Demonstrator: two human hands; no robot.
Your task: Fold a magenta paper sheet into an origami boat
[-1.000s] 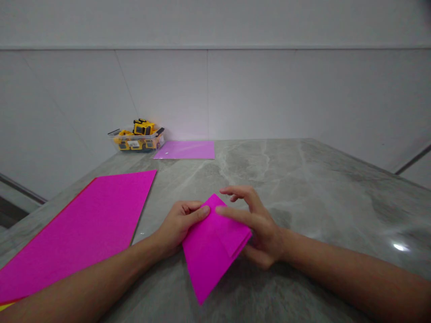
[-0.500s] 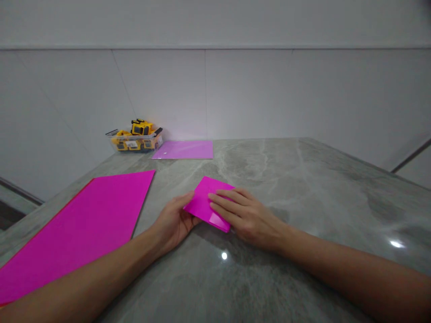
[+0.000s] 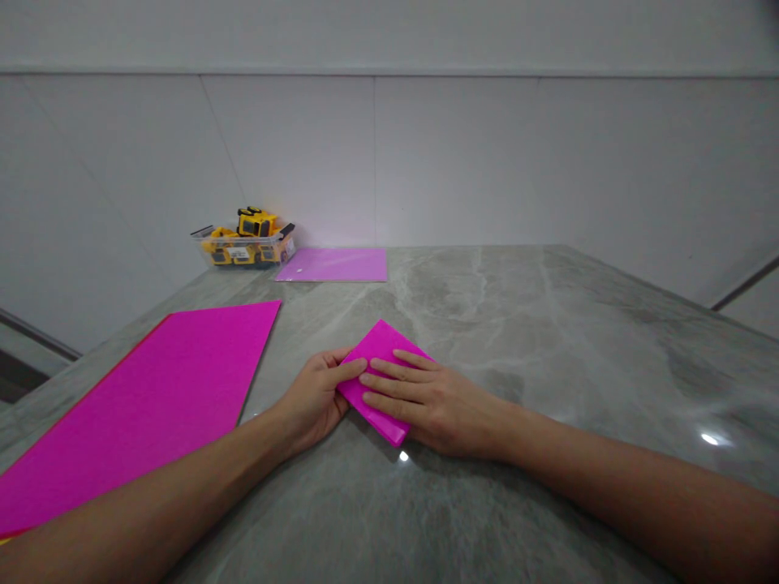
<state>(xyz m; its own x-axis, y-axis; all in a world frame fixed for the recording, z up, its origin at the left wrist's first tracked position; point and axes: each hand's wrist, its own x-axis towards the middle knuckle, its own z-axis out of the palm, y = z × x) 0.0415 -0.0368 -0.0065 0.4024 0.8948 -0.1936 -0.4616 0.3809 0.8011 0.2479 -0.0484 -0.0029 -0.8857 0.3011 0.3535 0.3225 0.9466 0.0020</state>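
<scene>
Folded pink paper, judged well advanced, is pinched by the left hand; right hand overlies it, fingers extended, grip unconfirmed, outstanding folds undetermined.

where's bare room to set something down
Bare: table right of the lilac sheet, beyond the right hand; also near middle, this side of the folded pink paper. Crowded: the left, with large pink sheet and plastic bin; around the left hand.
</scene>
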